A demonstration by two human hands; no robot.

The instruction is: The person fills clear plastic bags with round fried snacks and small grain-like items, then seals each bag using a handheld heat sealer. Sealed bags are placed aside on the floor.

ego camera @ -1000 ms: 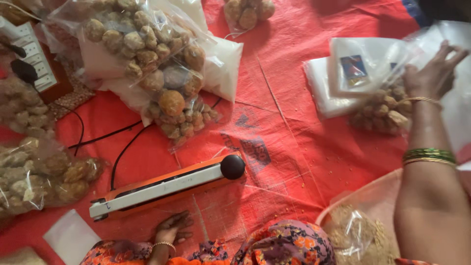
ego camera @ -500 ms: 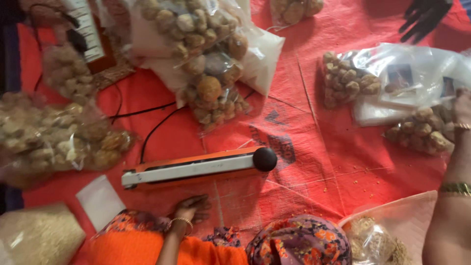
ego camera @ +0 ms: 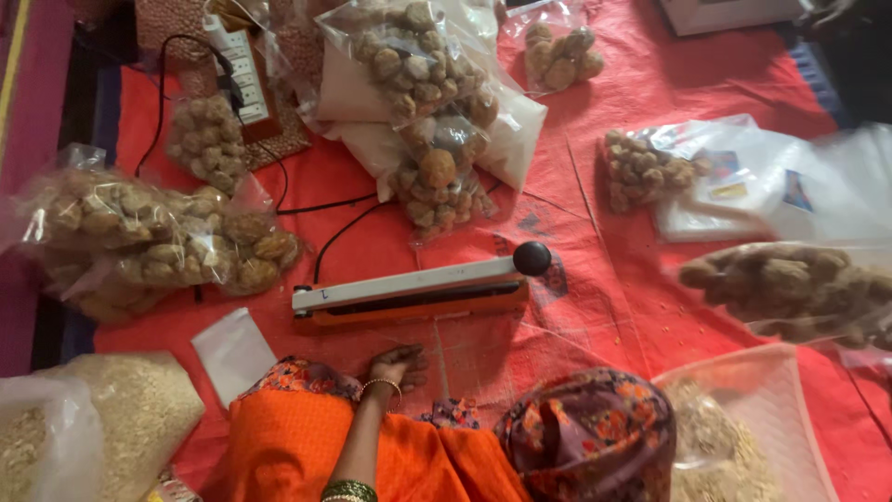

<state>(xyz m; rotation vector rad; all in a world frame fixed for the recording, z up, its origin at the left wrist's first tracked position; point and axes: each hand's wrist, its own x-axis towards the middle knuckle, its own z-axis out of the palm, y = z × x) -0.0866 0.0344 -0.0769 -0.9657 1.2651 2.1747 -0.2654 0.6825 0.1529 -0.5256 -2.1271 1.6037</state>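
Note:
My left hand (ego camera: 398, 364) rests palm down on the red mat (ego camera: 613, 279), fingers slightly apart, holding nothing. It lies just in front of an orange and white heat sealer (ego camera: 409, 296) with a black knob (ego camera: 531, 257). At the right edge a clear bag of brown balls (ego camera: 790, 288) hangs blurred above the mat. My right hand is out of view, so I cannot see what holds that bag. An orange sleeve and patterned cloth (ego camera: 585, 428) fill the bottom middle.
Filled bags of brown balls lie at the left (ego camera: 158, 237), the top middle (ego camera: 418, 56) and the right (ego camera: 641, 172). A stack of empty labelled bags (ego camera: 743, 186) is at the right. Also here: a power strip (ego camera: 243, 79), an empty pouch (ego camera: 232, 351), a grain sack (ego camera: 139, 409), a pale tub (ego camera: 771, 400).
The view has swung left. My right arm, which reached for the bags at the right, has left the frame, and a bag of balls now hangs blurred there. My left hand stays put.

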